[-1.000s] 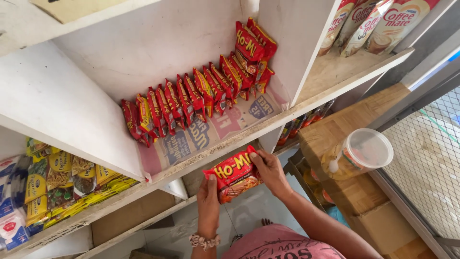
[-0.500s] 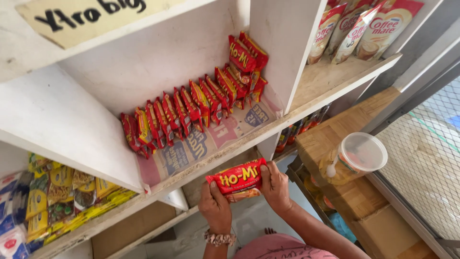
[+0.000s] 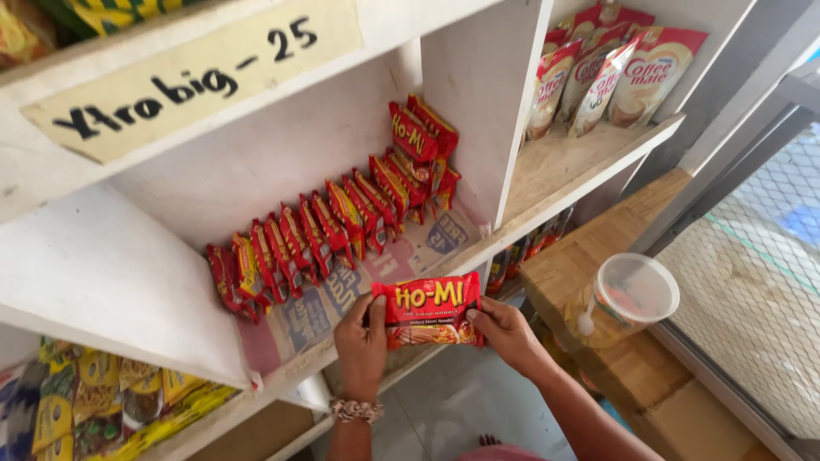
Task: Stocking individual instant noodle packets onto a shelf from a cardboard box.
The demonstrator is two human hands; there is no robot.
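Observation:
A red noodle packet is held flat between both hands at the front lip of a white shelf. My left hand grips its left end, with a beaded bracelet at the wrist. Its right end is pinched by my right hand. Behind it, a row of matching red noodle packets stands upright along the back of the shelf compartment, on printed paper lining.
Cream-and-red sachets stand in the compartment to the right. Yellow packets fill the lower left shelf. A clear plastic jar with a lid sits on wooden boxes at right, beside a wire mesh screen.
Both hands have lifted the packet up and turned it level at the shelf edge. The view has tilted upward, showing the label strip on the shelf above.

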